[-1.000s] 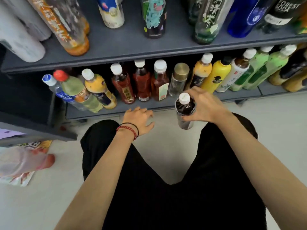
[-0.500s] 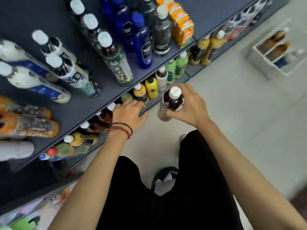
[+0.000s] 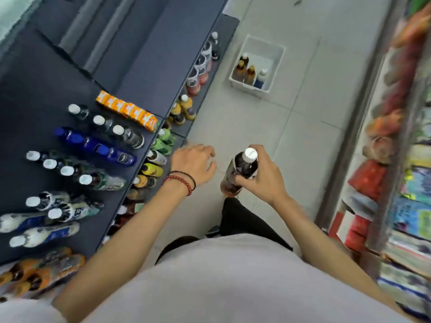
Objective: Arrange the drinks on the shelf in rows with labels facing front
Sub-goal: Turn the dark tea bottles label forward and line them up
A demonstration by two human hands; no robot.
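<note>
Item: dark bottle (image 3: 245,165) — stayed upright, right grip (image 3: 263,180) wrapped round its shoulder | left grip (image 3: 193,163) lifted off lower shelf (image 3: 225,29), loose, empty | bottle remained unshelved — placement pending

Dark drink bottle (image 3: 241,173), white cap, near upright over floor, gripped by right hand (image 3: 261,178); shelf (image 3: 130,73) at left.

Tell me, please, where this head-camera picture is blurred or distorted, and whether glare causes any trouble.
Head view: motion blur smears the snack rack at the right edge and the bottles at lower left; the right hand and its dark bottle are fairly sharp, the left hand slightly soft; the wide lens slants the shelf; the light is soft and even, without strong glare.
</note>
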